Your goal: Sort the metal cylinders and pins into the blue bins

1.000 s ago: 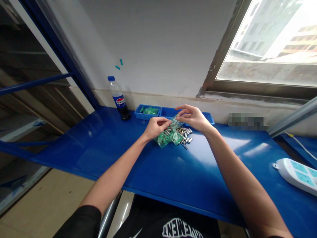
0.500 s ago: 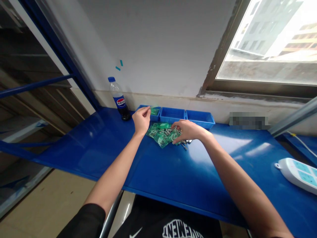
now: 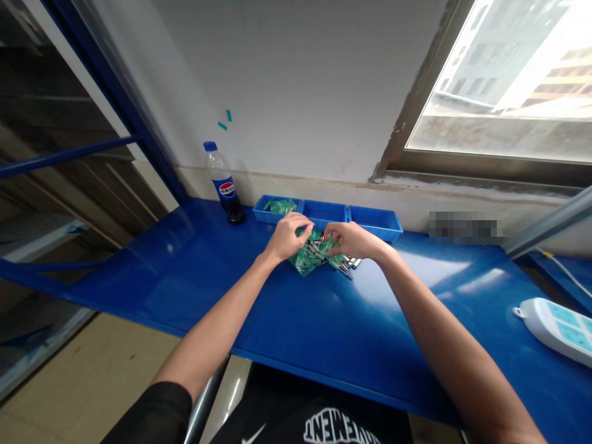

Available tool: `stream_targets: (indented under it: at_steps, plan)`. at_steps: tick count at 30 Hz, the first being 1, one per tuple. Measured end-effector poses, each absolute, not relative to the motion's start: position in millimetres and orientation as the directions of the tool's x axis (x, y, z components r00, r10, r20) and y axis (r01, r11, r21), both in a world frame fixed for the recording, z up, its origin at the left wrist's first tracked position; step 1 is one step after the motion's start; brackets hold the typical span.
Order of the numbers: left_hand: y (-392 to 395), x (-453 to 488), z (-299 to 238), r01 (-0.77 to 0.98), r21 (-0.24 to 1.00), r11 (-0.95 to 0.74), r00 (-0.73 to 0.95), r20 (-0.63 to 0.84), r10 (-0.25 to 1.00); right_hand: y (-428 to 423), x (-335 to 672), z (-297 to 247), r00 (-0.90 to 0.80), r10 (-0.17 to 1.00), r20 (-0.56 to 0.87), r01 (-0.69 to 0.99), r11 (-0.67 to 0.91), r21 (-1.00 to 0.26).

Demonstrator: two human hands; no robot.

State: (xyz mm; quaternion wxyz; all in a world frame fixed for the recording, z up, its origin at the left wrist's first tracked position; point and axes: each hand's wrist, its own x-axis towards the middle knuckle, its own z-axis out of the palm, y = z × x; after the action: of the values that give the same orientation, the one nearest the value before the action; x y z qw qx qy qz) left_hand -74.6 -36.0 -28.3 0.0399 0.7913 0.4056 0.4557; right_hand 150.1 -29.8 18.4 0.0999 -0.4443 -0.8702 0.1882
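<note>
A heap of small green plastic bags [image 3: 309, 259] mixed with little silver metal parts [image 3: 348, 264] lies on the blue table [image 3: 324, 320] near its far edge. My left hand [image 3: 287, 236] rests on the left side of the heap, fingers curled into the bags. On the right side my right hand [image 3: 352, 239] lies with fingers bent down among the bags and metal parts. What each hand pinches is hidden by the fingers.
Three blue trays stand in a row behind the heap: the left tray [image 3: 272, 211] holds green bags, the middle tray [image 3: 329, 212] and right tray [image 3: 375, 222] show only blue. A cola bottle [image 3: 224, 184] stands left of them. A white power strip [image 3: 557, 323] lies far right.
My left hand came back from the left tray to the heap. My right hand stayed on the heap, shifting slightly toward the left hand.
</note>
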Motion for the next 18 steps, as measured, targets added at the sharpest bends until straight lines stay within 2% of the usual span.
stream_targets:
  at_steps: [4, 8, 12, 18]
  plan:
    - [-43, -66, -24, 0.456, 0.668, -0.589, 0.228, 0.551, 0.802, -31, 157, 28, -0.513, 0.852, 0.101, 0.691, 0.48, -0.541]
    - [-44, -62, -27, 0.212, 0.877, -0.431, 0.256, 0.376, 0.891, -30, 161, 30, -0.432, 0.894, 0.123, 0.488, 0.346, -0.801]
    - [-42, -61, -29, 0.054, 0.942, -0.331, 0.213, 0.313, 0.925, -30, 159, 28, -0.398, 0.914, 0.082, 0.312, 0.219, -0.924]
    - [-39, -63, -28, 0.031, 0.951, -0.308, 0.167, 0.299, 0.94, -29, 157, 27, -0.412, 0.907, 0.087, 0.278, 0.216, -0.936]
